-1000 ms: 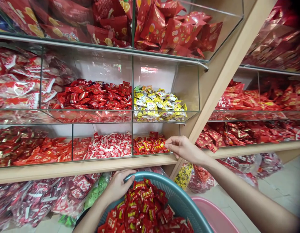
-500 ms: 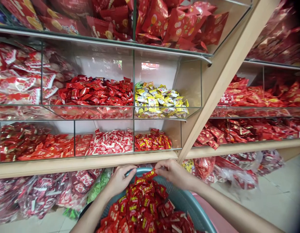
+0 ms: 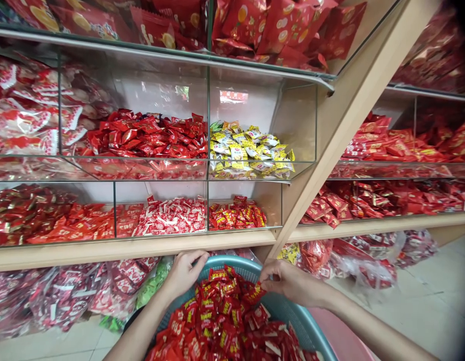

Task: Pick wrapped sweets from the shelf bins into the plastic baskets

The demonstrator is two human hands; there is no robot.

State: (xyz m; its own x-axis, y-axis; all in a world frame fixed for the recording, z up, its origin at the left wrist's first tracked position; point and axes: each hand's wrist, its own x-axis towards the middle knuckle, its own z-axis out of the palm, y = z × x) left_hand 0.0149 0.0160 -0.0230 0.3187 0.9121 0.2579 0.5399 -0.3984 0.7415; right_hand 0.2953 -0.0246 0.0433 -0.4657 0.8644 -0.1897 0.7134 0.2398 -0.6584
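A teal plastic basket (image 3: pixel 311 321) stands below the shelf, heaped with small red-wrapped candies (image 3: pixel 220 311), many with yellow lettering. My left hand (image 3: pixel 187 273) is curled at the basket's far left rim, thumb along the inner side and fingers partly out of sight. On the right side of the basket, my right hand (image 3: pixel 283 281) pinches one red candy packet (image 3: pixel 255 292) with yellow lettering between thumb and fingertips, just above the heap.
A wooden shelf edge (image 3: pixel 142 252) runs just beyond the basket. Glass-fronted bins hold red candies (image 3: pixel 153 135), yellow-white candies (image 3: pixel 251 148) and similar red ones (image 3: pixel 238 213). Plastic bags of candy (image 3: pixel 66 296) lie on the floor under the shelf; a pink container (image 3: pixel 337 331) is at right.
My right hand has moved right and slightly down, carrying the candy packet from the far rim to the basket's right side. My left hand stays at the rim.
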